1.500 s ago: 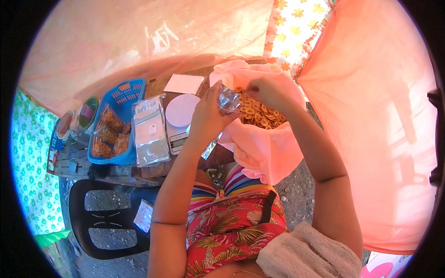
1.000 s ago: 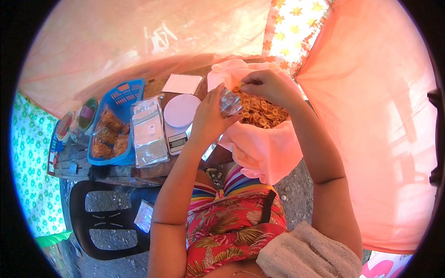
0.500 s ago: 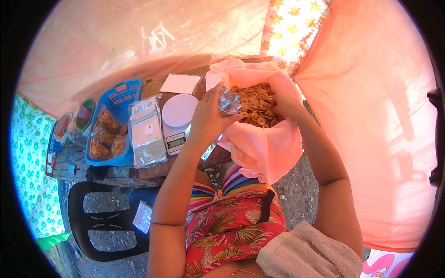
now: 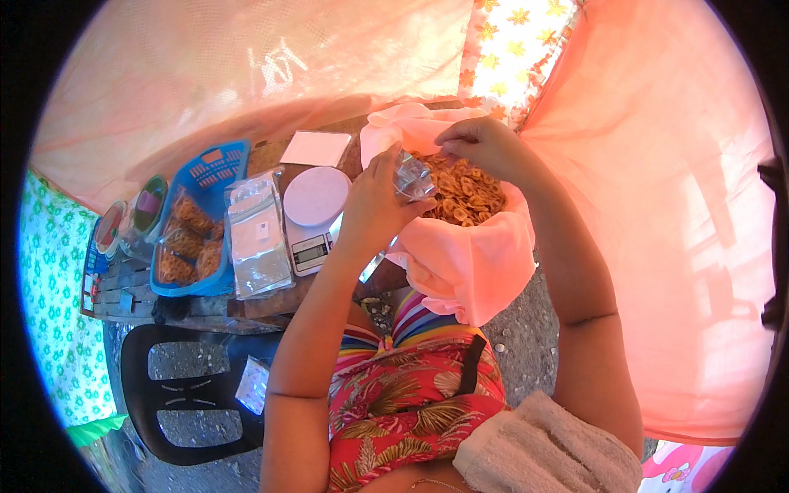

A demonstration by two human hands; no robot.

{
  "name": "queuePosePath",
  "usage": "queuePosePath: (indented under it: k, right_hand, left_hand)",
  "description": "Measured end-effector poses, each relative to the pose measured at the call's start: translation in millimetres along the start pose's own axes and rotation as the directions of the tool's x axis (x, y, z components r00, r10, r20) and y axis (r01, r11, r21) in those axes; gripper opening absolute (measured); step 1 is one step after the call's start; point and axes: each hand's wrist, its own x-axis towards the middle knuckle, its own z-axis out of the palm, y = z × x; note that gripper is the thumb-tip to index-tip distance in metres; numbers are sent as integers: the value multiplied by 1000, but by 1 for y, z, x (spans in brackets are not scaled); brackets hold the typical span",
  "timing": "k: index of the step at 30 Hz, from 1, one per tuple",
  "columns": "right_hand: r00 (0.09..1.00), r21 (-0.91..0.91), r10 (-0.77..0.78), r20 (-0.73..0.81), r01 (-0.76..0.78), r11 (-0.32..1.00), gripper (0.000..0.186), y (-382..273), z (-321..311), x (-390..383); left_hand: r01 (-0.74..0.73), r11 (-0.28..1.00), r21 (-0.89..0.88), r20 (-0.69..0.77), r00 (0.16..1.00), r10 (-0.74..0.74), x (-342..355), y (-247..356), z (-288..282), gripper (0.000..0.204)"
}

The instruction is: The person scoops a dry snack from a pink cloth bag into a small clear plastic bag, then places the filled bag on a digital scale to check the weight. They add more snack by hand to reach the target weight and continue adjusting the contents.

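Observation:
My left hand (image 4: 376,191) grips a clear, silvery plastic pouch (image 4: 413,176) at the left side of a container lined with pink cloth (image 4: 481,259). Thin brown crisps (image 4: 470,197), looking like banana chips, fill the lined container. Above their far side is my right hand (image 4: 486,148), its fingers curled and pinched together close to the pouch. Whatever those fingertips hold is too small to make out. Beside my left wrist sits a white kitchen scale (image 4: 316,197) with a round platform and a small display.
Left of the scale lies a stack of flat silvery pouches (image 4: 260,238). A blue basket (image 4: 212,177) holds several filled bags (image 4: 191,215). Behind the scale is a white flat sheet (image 4: 316,149). Small tubs (image 4: 148,205) stand far left. A black chair (image 4: 140,394) is below the table.
My right hand has risen out of the crisps at the right side and moved left and away, toward the pouch. My left hand keeps hold of the pouch, nearly still.

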Motion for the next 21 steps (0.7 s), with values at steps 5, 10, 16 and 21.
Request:
queuePosePath:
  k: [5, 10, 16, 21]
  right_hand:
    - [989, -631, 148, -28, -132, 765, 18, 51, -5, 8]
    - [902, -162, 15, -431, -94, 982, 26, 53, 18, -7]
    - [980, -396, 151, -129, -190, 898, 22, 61, 1, -5]
    - [929, -447, 334, 157, -235, 863, 15, 91, -13, 4]
  left_hand:
    - [-2, 1000, -10, -14, 1000, 2, -2, 2, -6, 88]
    - [48, 997, -62, 31, 998, -46, -1, 1, -6, 89]
    - [70, 994, -81, 40, 997, -67, -2, -3, -8, 89]
    - [59, 996, -72, 28, 998, -57, -4, -7, -8, 89]
